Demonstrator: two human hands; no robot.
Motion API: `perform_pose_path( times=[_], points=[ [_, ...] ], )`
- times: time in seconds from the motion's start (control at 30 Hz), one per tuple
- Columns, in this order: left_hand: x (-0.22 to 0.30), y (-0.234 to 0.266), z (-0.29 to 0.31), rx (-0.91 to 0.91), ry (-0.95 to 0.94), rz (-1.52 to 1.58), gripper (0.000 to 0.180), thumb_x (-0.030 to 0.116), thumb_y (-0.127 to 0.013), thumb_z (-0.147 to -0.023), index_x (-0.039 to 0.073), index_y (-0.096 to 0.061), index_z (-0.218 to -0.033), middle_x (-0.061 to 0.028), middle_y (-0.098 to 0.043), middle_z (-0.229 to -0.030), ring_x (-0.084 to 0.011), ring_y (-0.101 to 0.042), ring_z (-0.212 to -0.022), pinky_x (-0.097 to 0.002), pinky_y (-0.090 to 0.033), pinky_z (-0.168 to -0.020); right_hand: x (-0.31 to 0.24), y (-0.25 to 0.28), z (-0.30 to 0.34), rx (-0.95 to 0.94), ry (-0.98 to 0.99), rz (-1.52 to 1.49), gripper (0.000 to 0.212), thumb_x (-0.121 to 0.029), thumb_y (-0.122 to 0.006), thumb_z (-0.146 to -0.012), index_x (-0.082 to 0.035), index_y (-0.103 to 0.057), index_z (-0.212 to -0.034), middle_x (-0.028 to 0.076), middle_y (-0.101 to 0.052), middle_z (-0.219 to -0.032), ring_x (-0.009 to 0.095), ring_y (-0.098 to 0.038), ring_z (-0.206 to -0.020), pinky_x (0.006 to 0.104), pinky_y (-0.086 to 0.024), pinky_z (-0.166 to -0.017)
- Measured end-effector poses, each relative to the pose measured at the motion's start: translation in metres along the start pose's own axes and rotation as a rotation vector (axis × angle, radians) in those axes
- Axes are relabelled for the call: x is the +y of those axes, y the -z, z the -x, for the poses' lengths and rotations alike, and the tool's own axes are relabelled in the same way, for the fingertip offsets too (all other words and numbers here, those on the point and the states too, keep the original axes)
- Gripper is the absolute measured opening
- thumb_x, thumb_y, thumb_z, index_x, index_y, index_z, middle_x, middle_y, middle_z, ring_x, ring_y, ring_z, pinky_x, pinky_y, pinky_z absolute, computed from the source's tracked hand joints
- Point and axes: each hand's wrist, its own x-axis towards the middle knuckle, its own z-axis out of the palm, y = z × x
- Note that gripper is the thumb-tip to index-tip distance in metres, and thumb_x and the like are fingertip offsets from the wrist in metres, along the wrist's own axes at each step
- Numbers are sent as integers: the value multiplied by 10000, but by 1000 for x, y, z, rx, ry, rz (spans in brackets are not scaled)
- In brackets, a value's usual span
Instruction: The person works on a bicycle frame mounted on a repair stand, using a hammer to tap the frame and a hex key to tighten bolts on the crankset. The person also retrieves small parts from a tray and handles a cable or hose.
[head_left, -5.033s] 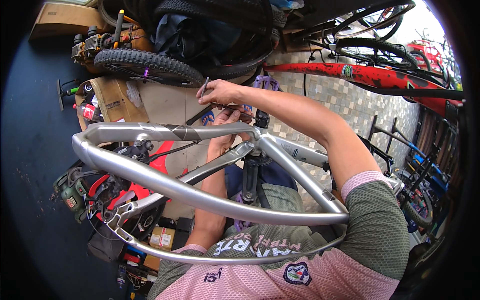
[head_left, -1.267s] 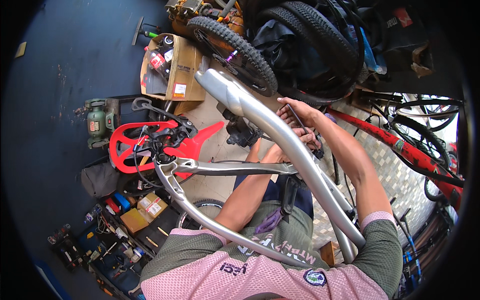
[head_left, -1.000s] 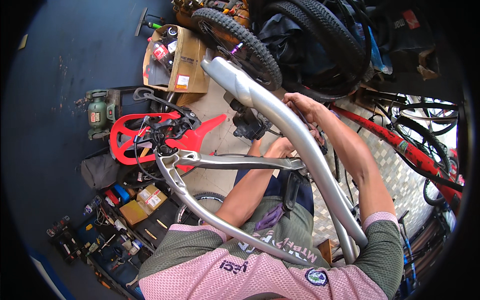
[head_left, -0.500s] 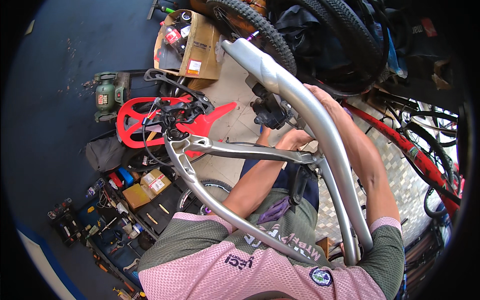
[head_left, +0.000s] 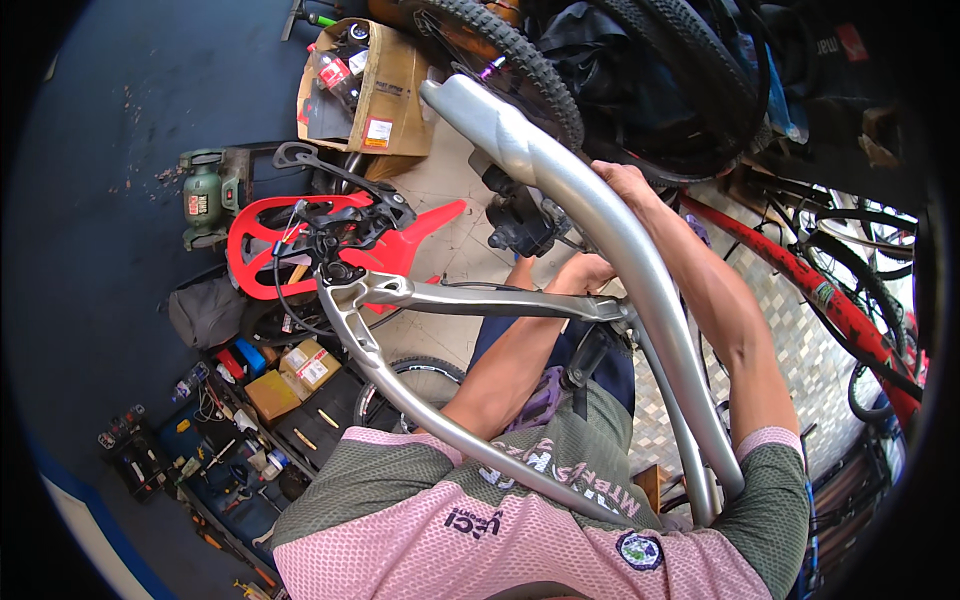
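A silver bicycle frame (head_left: pixel 655 285) spans the middle of the view, its thick curved tube passing over my hands. My left hand (head_left: pixel 588 271) is closed beneath that tube, fingers partly hidden, beside a silver-and-black linkage arm (head_left: pixel 500 299). My right hand (head_left: pixel 622 180) is bent around the tube's far right side; its fingertips and whatever they grip are hidden. A black bulky part (head_left: pixel 525 217) hangs under the tube, just beyond my left hand. Below my left forearm, a black crank arm (head_left: pixel 590 358) carries a purple pedal (head_left: pixel 540 400).
Left of the frame lie a red plastic piece (head_left: pixel 425 240) and a green bench grinder (head_left: pixel 203 200). An open cardboard box (head_left: pixel 400 95) with bottles stands beyond. Tools and small boxes fill a workbench (head_left: pixel 335 420) at lower left. A red bike frame (head_left: pixel 800 280) stands right; tyres (head_left: pixel 500 50) crowd the far side.
The silver frame appears slightly further left. The crank arm has tilted, and its purple pedal has shifted up and a little left. Both hands stay near the thick tube.
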Motion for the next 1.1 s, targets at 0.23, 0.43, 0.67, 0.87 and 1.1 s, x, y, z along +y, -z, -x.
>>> perform_pose_path(
  times=[0.23,0.43,0.67,0.87,1.1],
  points=[
    [-16,22,-9,55,9,-19,240,186,-698,-1034,21,-690,-1208,-86,-757,-1107,-233,-755,-993,-387,-627,-895,9,2,-14,121,144,205,273,-200,-722,-816,-22,-596,-651,36,-523,-568,140,-487,-526,341,-385,-491],
    [-44,52,-12,127,-42,9,252,169,-732,-1011,6,-690,-1199,-95,-756,-1071,-237,-757,-949,-397,-628,-880,6,-4,2,214,312,275,313,-244,-702,-809,-14,-606,-619,53,-515,-547,161,-471,-500,371,-418,-538],
    [-2,2,9,124,-77,-83,303,162,-692,-1031,-42,-637,-1248,-168,-741,-1125,-290,-747,-1029,-406,-618,-921,6,13,1,84,238,457,678,-620,-692,-893,16,-682,-659,141,-666,-633,238,-683,-616,387,-567,-647],
    [9,-4,7,262,-30,-108,201,62,-721,-972,-59,-698,-1131,-200,-759,-982,-323,-783,-870,-440,-677,-768,10,52,72,-90,734,1022,404,-373,-585,-1023,3,-730,-1014,240,-745,-944,451,-709,-939,552,-549,-822],
    [10,1,8,268,-139,-273,290,51,-711,-927,-53,-646,-1190,-161,-752,-1002,-262,-770,-861,-376,-655,-733,19,55,80,-82,917,1098,216,-226,-619,-970,-19,-653,-1023,220,-733,-939,453,-698,-968,544,-542,-832]
  ],
)
